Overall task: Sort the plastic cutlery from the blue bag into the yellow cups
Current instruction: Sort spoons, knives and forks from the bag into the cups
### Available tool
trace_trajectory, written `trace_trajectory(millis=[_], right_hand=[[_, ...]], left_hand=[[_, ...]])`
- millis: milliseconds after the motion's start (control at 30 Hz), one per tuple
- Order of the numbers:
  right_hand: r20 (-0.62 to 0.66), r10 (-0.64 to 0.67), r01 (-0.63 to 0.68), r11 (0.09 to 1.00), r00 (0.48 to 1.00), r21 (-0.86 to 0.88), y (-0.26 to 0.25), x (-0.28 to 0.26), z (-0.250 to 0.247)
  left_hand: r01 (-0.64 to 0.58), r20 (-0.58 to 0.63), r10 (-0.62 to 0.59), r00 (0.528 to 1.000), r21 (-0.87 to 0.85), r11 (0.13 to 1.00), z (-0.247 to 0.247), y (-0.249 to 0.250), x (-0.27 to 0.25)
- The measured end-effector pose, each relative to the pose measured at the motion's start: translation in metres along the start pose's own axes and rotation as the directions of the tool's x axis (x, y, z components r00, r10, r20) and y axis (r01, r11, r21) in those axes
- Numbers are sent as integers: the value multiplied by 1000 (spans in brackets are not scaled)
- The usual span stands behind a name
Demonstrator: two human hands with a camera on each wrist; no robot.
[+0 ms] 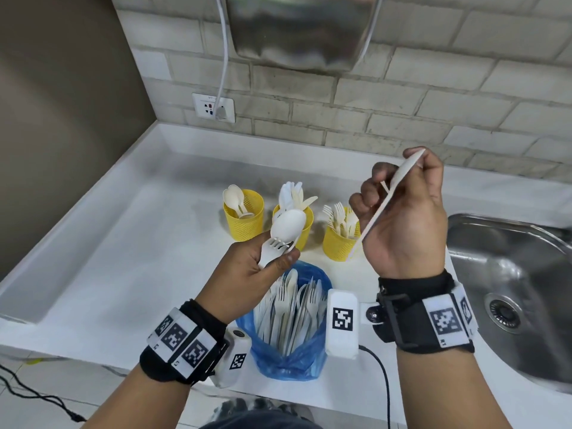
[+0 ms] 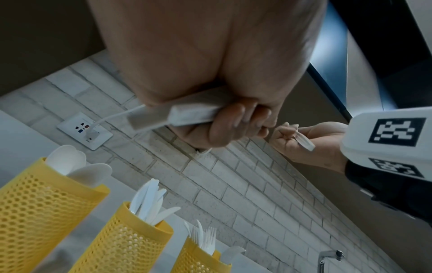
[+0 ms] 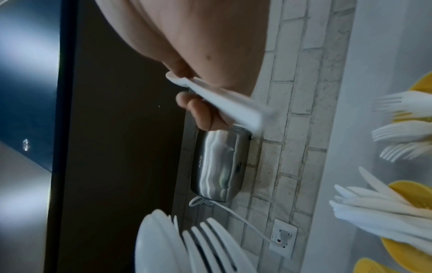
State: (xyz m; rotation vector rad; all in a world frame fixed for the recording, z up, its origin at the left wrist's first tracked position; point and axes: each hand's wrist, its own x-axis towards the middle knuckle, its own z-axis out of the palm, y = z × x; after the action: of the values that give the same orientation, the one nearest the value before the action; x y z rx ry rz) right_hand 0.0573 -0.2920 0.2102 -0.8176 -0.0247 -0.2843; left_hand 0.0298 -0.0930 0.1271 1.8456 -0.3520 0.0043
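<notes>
Three yellow mesh cups stand in a row on the white counter: the left cup [image 1: 244, 222] holds spoons, the middle cup [image 1: 306, 230] knives, the right cup [image 1: 339, 244] forks. The blue bag [image 1: 288, 360] lies open at the counter's front with several white pieces inside. Above the bag, my left hand [image 1: 274, 258] grips a white spoon [image 1: 288, 226] and a fork [image 1: 275, 244] together by their handles [image 2: 191, 112]. My right hand [image 1: 399, 193] is raised above the right cup, pinching one white utensil [image 1: 387, 199] seen edge-on, its handle end pointing down.
A steel sink [image 1: 510, 292] lies right of the cups. A steel hand dryer [image 1: 297, 29] hangs on the brick wall above, its cable running to a socket [image 1: 213, 107]. A brown wall closes the left side.
</notes>
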Motion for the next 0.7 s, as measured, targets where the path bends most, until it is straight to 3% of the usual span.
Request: trace_trajectory(millis=[100, 200, 300, 467, 700], right_hand=[[14, 63, -63, 997, 998, -49, 0, -1, -3], [98, 212, -204, 975, 972, -87, 3, -7, -3], [175, 295, -241, 931, 939, -276, 12, -12, -2], [314, 207, 74, 718, 926, -692, 22, -21, 3], [323, 194, 122, 657, 926, -744, 24, -17, 3]], left_hand=[[11, 3, -11, 1000, 4, 1000, 0, 1, 1], [15, 9, -15, 1000, 9, 1000, -1, 4, 3], [10, 9, -10, 1000, 22, 1000, -1, 7, 5], [-6, -14, 7, 1000, 40, 999, -2, 5, 8], [-14, -14, 15, 1000, 71, 997, -7, 5, 9]])
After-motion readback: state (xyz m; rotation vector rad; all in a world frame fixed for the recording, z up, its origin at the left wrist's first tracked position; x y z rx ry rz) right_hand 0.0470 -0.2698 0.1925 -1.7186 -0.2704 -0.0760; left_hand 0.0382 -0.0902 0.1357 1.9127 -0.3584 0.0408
